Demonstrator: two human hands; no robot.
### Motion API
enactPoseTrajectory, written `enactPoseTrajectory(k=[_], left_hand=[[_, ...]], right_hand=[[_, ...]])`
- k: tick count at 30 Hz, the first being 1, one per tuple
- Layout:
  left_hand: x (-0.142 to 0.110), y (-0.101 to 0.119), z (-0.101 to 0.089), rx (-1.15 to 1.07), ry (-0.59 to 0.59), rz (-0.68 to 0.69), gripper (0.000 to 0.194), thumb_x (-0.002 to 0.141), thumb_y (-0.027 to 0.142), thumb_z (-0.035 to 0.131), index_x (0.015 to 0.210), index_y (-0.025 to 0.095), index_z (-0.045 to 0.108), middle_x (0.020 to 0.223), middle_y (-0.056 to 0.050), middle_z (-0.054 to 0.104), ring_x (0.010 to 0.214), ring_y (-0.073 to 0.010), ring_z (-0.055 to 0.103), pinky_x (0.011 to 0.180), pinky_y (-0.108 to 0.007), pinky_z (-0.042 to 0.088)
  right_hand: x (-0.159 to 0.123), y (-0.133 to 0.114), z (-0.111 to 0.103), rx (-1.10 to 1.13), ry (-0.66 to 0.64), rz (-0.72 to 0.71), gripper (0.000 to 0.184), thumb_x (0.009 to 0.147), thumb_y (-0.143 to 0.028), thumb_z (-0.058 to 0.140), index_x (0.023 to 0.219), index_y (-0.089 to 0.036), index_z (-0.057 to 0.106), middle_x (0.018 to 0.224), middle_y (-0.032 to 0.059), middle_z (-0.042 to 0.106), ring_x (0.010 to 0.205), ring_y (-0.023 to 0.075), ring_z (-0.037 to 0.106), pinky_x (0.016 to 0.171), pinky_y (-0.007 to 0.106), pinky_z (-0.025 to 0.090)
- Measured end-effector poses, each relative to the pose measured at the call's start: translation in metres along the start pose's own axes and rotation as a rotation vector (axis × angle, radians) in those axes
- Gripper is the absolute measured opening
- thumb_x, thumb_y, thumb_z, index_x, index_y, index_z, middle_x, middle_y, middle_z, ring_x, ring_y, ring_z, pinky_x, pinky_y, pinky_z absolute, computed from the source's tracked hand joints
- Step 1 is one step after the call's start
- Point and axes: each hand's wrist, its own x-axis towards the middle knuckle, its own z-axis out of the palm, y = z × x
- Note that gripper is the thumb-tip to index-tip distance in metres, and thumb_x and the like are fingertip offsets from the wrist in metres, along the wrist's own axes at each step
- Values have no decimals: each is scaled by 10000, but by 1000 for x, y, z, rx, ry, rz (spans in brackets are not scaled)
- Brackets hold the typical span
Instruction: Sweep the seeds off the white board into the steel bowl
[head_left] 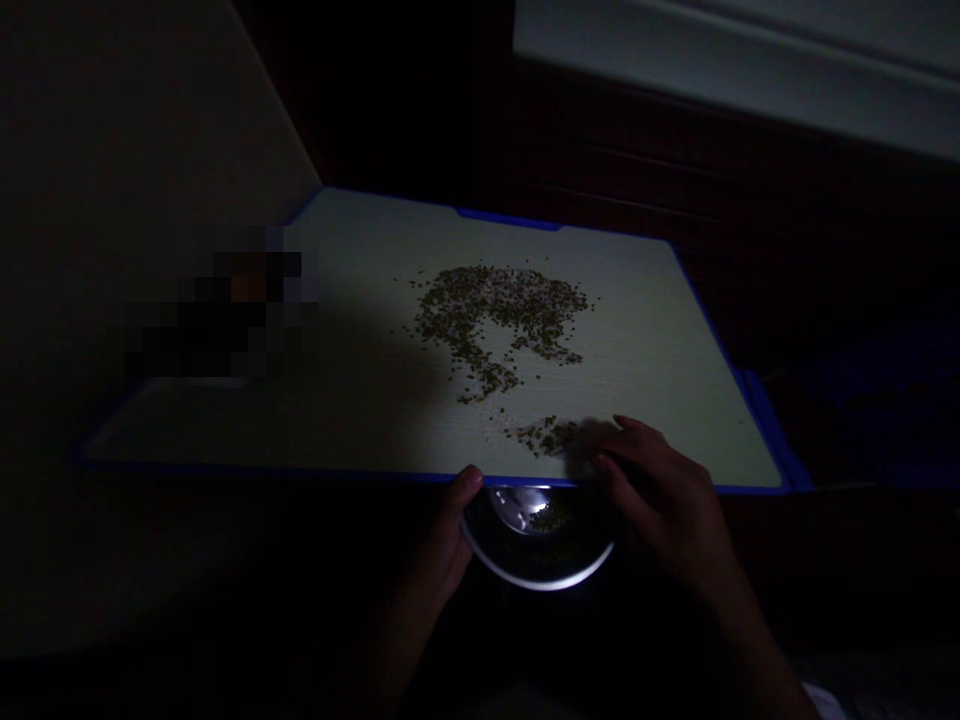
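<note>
A pale board with a blue rim (652, 330) lies in front of me in dim light. Small greenish grains (502, 315) are scattered over its middle, and a smaller heap (544, 435) lies near its front edge. My left hand (442, 545) grips the rim of a shiny metal bowl (536, 545) held just under the board's front edge; a few grains lie in the bowl. My right hand (664, 495) rests on the board's front edge beside the small heap, fingers curved and together, touching the grains.
A pixelated dark patch (225, 315) covers the board's left part. A light wall (112, 200) stands at left, a pale ledge (750, 70) at upper right. Everything around the board is dark.
</note>
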Motion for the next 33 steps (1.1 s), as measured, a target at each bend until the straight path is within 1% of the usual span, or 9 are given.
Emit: enactPoseTrajectory(k=[2,5,10,13,17,21,27,30,33], left_hand=[[0,0,0,-3,-3,8,472,783,477,900,1127,158,843,1206,-145,853,1408,-425,632,1245,-532,443],[1,0,-1,0,-8,-1,436,765,493,913,1045,165,850,1159,-140,865,1386,-418,653,1232,-516,460],[2,-2,-3,-1,26,-39,432,731,499,934,1025,196,844,1155,-120,868,1359,-395,678,1205,-491,491],[2,-2,-4,-16,16,-15,378,748,483,927,1006,219,843,1137,-100,873,1381,-372,665,1208,-473,488],[2,-1,-3,-12,-8,-17,342,750,485,926,940,213,842,1112,-103,876,1373,-382,670,1214,-483,482],[2,-1,-2,-2,-9,-13,385,755,502,920,969,191,845,1146,-125,868,1399,-395,647,1222,-484,471],[2,-2,-4,-6,2,-7,433,783,479,901,1103,195,838,1230,-130,848,1434,-394,615,1223,-500,468],[3,-2,-4,-9,-6,-25,415,789,480,895,1072,180,848,1190,-135,859,1416,-406,630,1240,-521,447],[2,-1,-3,-2,8,-31,430,763,491,915,1029,158,853,1143,-142,868,1372,-428,662,1236,-535,448]], right_hand=[[1,1,2,-10,6,9,148,1030,-266,635,1127,-285,745,1120,43,847,1110,267,795,1125,537,561],[2,3,4,-14,12,-1,155,1033,-267,640,1147,-282,744,1134,54,845,1152,274,779,1101,537,574],[5,3,6,-9,-1,-8,187,1034,-260,631,1180,-304,740,1139,38,845,1103,261,795,1126,561,561],[6,1,5,7,21,-26,198,1028,-249,632,1179,-315,741,1121,28,847,1097,264,800,1134,571,560],[4,-2,3,14,53,-42,168,1022,-233,637,1131,-307,740,1068,15,851,1043,255,817,1138,567,565],[3,0,4,5,21,-35,164,1021,-235,635,1132,-307,733,1087,11,850,1055,256,816,1144,563,556],[5,3,6,-3,13,-36,188,1039,-243,627,1189,-316,715,1164,21,842,1134,256,795,1142,541,549],[6,3,6,0,3,-41,180,1040,-242,630,1187,-305,712,1176,26,840,1129,250,796,1162,536,533],[5,4,6,6,-11,-35,165,1036,-245,634,1169,-296,718,1168,31,839,1126,252,796,1175,539,521]])
